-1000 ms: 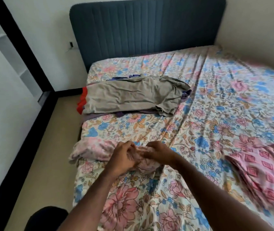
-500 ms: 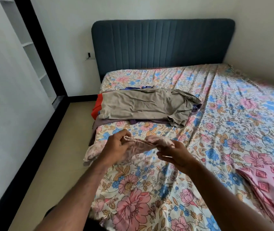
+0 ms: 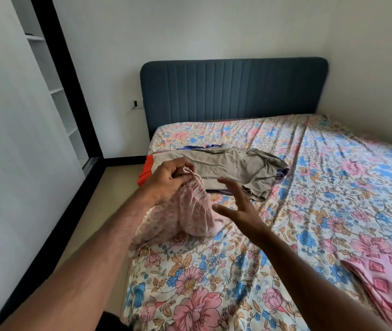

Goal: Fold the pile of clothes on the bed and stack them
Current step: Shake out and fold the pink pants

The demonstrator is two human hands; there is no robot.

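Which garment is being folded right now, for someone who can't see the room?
Start at the blue headboard and come down the bed's left edge past the khaki-topped stack. The pale pink garment hangs from the left hand, its print finer than the diamond-patterned cloth.

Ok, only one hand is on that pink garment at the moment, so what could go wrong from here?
1. The left hand pinches only the gathered band of the pink garment; the rest hangs bunched, so it may fold crooked unless the open right hand takes hold.
2. It hangs at the bed's left edge; a slip could drop it floorwards.
3. The grey shirt topping the stack looks rumpled, so anything added may sit unevenly.
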